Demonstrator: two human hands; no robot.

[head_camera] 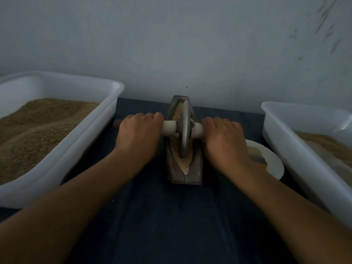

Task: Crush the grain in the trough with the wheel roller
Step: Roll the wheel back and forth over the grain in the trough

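Observation:
A narrow boat-shaped metal trough [195, 171] stands on the dark cloth at the centre, pointing away from me. Pale grain [185, 162] lies along its groove. The wheel roller [185, 130], a thin metal disc on a cross handle, stands upright in the groove near the trough's middle. My left hand [139, 134] grips the handle on the left of the disc. My right hand [224, 139] grips the handle on the right. The handle's brown left end [117, 123] sticks out past my left hand.
A big white tub [91, 134] of brown grain fills the left side. Another white tub [304, 161] with grain stands at the right. A white plate [274, 164] lies between the trough and the right tub. A pale wall rises just behind the trough.

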